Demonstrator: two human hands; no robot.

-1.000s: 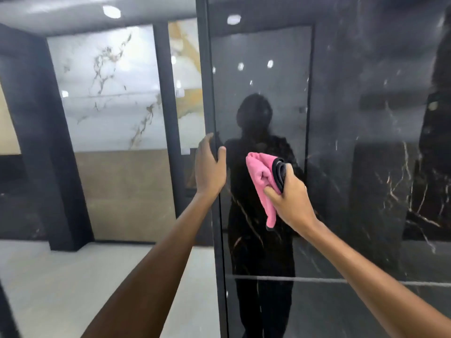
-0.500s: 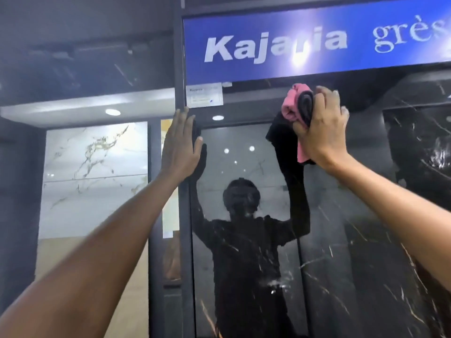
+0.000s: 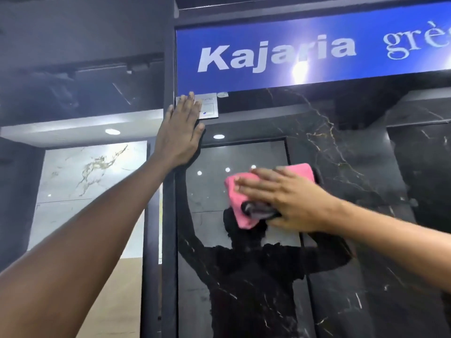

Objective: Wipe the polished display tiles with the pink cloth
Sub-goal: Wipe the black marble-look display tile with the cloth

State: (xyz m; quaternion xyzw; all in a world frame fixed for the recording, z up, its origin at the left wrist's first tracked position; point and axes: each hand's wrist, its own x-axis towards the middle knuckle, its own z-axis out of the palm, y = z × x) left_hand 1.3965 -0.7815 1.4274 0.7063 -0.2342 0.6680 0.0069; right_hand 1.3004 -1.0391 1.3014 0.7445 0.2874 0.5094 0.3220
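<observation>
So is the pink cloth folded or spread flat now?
Folded. The pink cloth shows bunched layers with a dark inner side at its lower edge, under the flat right hand.

Overhead in front of me: blue sign board (image 3: 305, 52) with white lettering "Kajaria", a light glare on its lower edge, and a small white label (image 3: 210, 108) just beneath its left corner. To my left: dark vertical frame post (image 3: 168, 215), grey ceiling soffit (image 3: 73, 130) with one round recessed downlight (image 3: 112, 131). Below that, a white marble-look wall panel (image 3: 92, 181) with gold veining and a beige panel (image 3: 117, 296) under it.
</observation>
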